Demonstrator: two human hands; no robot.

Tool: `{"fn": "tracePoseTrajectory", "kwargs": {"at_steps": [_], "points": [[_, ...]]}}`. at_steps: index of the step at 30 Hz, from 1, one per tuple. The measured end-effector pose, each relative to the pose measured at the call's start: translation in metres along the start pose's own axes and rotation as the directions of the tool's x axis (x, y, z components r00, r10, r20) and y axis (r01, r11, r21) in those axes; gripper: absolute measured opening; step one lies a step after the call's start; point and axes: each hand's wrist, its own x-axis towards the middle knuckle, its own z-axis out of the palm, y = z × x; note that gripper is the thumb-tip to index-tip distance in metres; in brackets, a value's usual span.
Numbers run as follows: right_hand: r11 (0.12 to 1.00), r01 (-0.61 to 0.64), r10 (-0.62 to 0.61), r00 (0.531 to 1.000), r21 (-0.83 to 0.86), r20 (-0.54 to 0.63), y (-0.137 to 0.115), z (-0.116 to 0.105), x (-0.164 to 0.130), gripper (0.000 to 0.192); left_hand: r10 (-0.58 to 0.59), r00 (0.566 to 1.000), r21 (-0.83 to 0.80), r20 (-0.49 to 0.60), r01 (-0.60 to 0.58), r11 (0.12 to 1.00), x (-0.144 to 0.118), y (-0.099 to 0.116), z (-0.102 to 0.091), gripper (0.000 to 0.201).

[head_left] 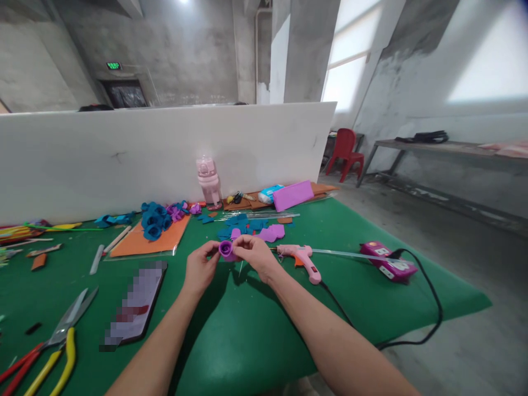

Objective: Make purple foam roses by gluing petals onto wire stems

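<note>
Between my two hands is a small purple paper flower (226,250), rolled into a round cup shape with its open top towards me. My left hand (203,263) pinches its left edge with the fingertips. From the other side, my right hand (254,254) grips its right edge between thumb and fingers. A thin pale stick or strand (241,268) shows just below the right fingers; what it joins to is hidden. Right of my right hand lies a pink glue gun (303,259) with a clear glue stick (344,253) in its back. Purple cut petals (272,233) and blue cut pieces (238,223) lie behind my hands.
Left of me are a phone (140,302) and large scissors (68,324). Finished blue flowers (154,220) sit on an orange sheet (175,236). A pink bottle (209,182) stands by the white partition (165,154). A magenta power strip (388,261) and black cable (439,308) lie right.
</note>
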Motion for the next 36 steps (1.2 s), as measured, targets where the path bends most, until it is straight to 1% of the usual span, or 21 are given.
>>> {"fn": "tracePoseTrajectory", "kwargs": {"at_steps": [3, 5, 6, 8, 11, 15, 18, 20, 24, 26, 28, 30, 31, 33, 36], "points": [[0.972, 0.137, -0.148, 0.988, -0.191, -0.046, 0.002, -0.003, 0.001, 0.005, 0.025, 0.999, 0.067, -0.036, -0.023, 0.997, -0.001, 0.001, -0.001, 0.018], [0.924, 0.215, -0.240, 0.970, -0.317, -0.041, 0.002, -0.005, 0.000, 0.006, 0.033, 0.998, 0.086, -0.045, -0.029, 0.996, -0.002, 0.000, 0.000, 0.018], [0.901, 0.239, -0.266, 0.964, -0.362, -0.026, 0.001, -0.006, 0.000, 0.008, 0.036, 0.998, 0.093, -0.045, -0.032, 0.995, -0.002, -0.001, 0.000, 0.018], [0.865, 0.262, -0.291, 0.957, -0.428, -0.001, -0.001, -0.006, -0.002, 0.010, 0.047, 0.998, 0.108, -0.035, -0.043, 0.993, -0.002, -0.002, 0.000, 0.018], [0.808, 0.287, -0.330, 0.944, -0.514, 0.007, -0.003, -0.007, -0.003, 0.011, 0.069, 0.997, 0.135, -0.018, -0.066, 0.989, -0.002, -0.003, 0.000, 0.017], [0.745, 0.329, -0.381, 0.924, -0.580, 0.034, -0.001, -0.008, -0.002, 0.012, 0.084, 0.996, 0.163, -0.001, -0.083, 0.983, -0.001, -0.001, -0.001, 0.016], [0.713, 0.344, -0.397, 0.916, -0.611, 0.053, -0.001, -0.009, -0.001, 0.012, 0.082, 0.997, 0.180, 0.015, -0.083, 0.980, -0.001, -0.001, -0.001, 0.017], [0.712, 0.339, -0.387, 0.920, -0.615, 0.059, -0.002, -0.010, -0.001, 0.011, 0.080, 0.996, 0.200, 0.028, -0.084, 0.976, 0.000, -0.001, -0.002, 0.018], [0.772, 0.281, -0.314, 0.948, -0.570, 0.042, -0.002, -0.012, 0.000, 0.011, 0.089, 0.995, 0.233, 0.045, -0.097, 0.968, 0.000, -0.002, -0.003, 0.021], [0.822, 0.229, -0.253, 0.967, -0.521, 0.025, 0.000, -0.012, 0.002, 0.009, 0.086, 0.995, 0.234, 0.051, -0.095, 0.968, 0.000, -0.002, -0.003, 0.022], [0.906, 0.142, -0.152, 0.988, -0.400, 0.008, 0.004, -0.011, 0.004, 0.007, 0.078, 0.995, 0.221, 0.056, -0.088, 0.971, 0.000, -0.002, -0.003, 0.022], [0.979, 0.027, -0.027, 1.000, -0.201, 0.004, 0.008, -0.009, 0.005, 0.003, 0.061, 0.996, 0.186, 0.062, -0.072, 0.980, 0.001, -0.002, -0.002, 0.021], [0.995, -0.031, 0.033, 0.999, -0.100, 0.010, 0.009, -0.008, 0.005, 0.002, 0.047, 0.997, 0.157, 0.066, -0.057, 0.986, 0.001, -0.002, -0.001, 0.020], [0.990, -0.130, 0.128, 0.991, 0.056, 0.034, 0.009, -0.007, 0.005, 0.008, 0.008, 0.997, 0.076, 0.072, -0.013, 0.997, 0.001, -0.005, 0.002, 0.017], [0.954, -0.214, 0.201, 0.976, 0.213, 0.082, 0.005, -0.007, 0.003, 0.018, -0.065, 0.995, -0.096, 0.077, 0.072, 0.993, 0.002, -0.009, 0.006, 0.017]]}}
